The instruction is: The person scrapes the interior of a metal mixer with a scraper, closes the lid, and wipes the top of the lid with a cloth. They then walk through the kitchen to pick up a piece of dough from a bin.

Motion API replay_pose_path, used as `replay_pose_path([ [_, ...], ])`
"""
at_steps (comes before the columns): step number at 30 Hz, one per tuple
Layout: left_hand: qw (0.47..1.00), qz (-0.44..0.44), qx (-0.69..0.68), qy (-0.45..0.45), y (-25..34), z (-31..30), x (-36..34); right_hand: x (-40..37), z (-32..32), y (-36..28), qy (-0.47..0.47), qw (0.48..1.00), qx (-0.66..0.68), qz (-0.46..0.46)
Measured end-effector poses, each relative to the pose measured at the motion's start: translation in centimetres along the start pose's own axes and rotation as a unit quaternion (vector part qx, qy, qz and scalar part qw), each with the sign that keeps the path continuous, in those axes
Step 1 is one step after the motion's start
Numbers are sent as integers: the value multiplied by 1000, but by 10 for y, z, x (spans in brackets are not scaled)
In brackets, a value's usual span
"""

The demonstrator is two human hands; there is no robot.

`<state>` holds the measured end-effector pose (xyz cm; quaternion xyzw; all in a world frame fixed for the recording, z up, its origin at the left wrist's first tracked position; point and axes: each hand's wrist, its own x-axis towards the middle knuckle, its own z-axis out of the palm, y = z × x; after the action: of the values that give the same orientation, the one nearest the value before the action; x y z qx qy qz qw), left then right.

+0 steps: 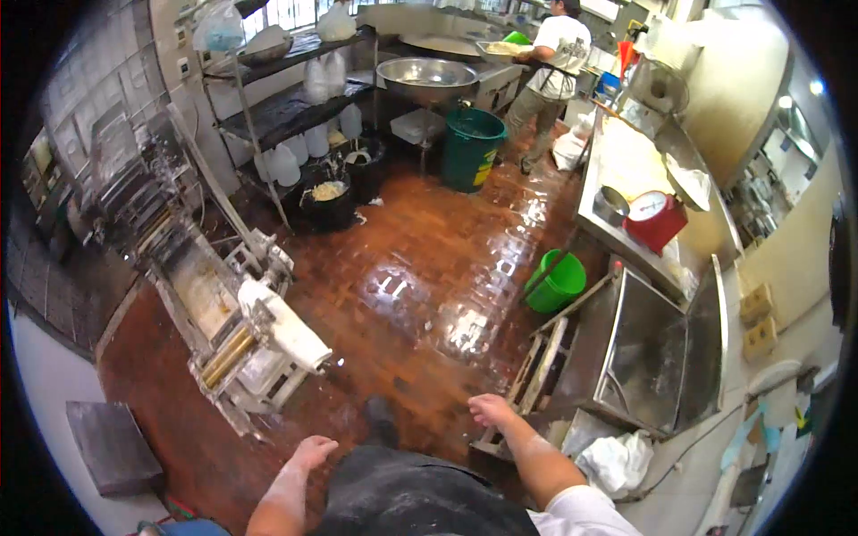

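My left hand (313,451) hangs low in front of me beside my dark, flour-dusted apron (407,496). Its fingers are loosely bent, and nothing shows in them. My right hand (490,410) is held forward over the floor, also empty, with its fingers slightly curled. Nearest to the left hand is a dough sheeter-like machine (201,286) with rollers and a white roll (284,326) at its near end. Close to the right hand stands a low wooden rack (539,362) beside a metal bin (643,344). Neither hand touches these.
The reddish tiled floor (393,286) looks wet. A green bucket (556,280), a dark green tub (472,150) and a black tub (326,205) stand on it. A red scale (655,223) sits on the right-hand worktable (585,198). Another person (561,58) carries a tray (502,49).
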<state>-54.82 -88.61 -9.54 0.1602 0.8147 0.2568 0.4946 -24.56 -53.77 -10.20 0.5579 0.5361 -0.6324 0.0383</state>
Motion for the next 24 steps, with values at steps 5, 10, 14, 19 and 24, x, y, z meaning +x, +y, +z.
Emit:
replay_pose_path([
  [5, 986, 140, 87, 20, 64, -11, 108, 53, -6, -14, -46, 973, -213, -82],
  [10, 981, 168, 98, -24, 188, -42, 165, 48, -43, -46, -97, 918, -384, 33],
  [14, 973, 188, 135, -11, 249, -69, 234, 69, -70, -59, 89, 989, 3, 119],
  [19, 976, 180, 112, 44, 292, -100, 304, 114, -87, -74, 77, 975, 80, 193],
  [24, 973, 147, 176, -4, 278, -135, 330, 236, -97, -116, -36, 954, -173, 243],
])
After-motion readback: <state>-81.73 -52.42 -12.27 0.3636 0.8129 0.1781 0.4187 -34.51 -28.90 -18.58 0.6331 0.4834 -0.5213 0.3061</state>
